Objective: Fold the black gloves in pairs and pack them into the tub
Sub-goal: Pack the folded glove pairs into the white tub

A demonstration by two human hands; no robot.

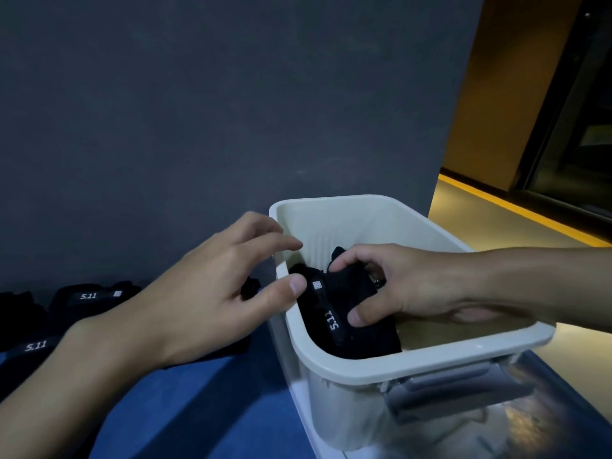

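Note:
A white plastic tub (pixel 430 354) stands on the blue surface, right of centre. Inside it lies a folded pair of black gloves (pixel 334 313) with a white "5.11" mark. My right hand (pixel 397 286) reaches into the tub from the right and grips this bundle with curled fingers and thumb. My left hand (pixel 212 286) hovers over the tub's left rim with fingers relaxed and spread, holding nothing; its thumb tip is close to the bundle. More black gloves (pixel 89 296) with "5.11" labels lie on the surface at the left, partly hidden behind my left forearm.
A dark grey wall (pixel 231 111) rises right behind the tub and gloves. The blue surface (pixel 205 409) runs along the front. A grey latch (pixel 457 389) hangs on the tub's near side. To the right are a yellow-lit floor and a dark door frame.

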